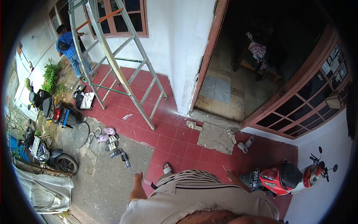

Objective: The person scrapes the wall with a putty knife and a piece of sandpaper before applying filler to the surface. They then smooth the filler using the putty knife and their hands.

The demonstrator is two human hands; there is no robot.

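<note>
Soft, even daylight fills the yard, with only faint shadows. The room behind the open door (pixel 238 74) is dark. The picture bends round, and its corners are black.

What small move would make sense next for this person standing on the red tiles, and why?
Likely a step forward toward the ladder: the left hand and right hand hang by the person's sides, and the ladder stands well beyond their reach across the red tiles.

red tiled floor (pixel 175 143) with scattered sandals (pixel 194 126), doormat (pixel 214 139), ladder (pixel 123 74), scooter (pixel 283 177)
</note>
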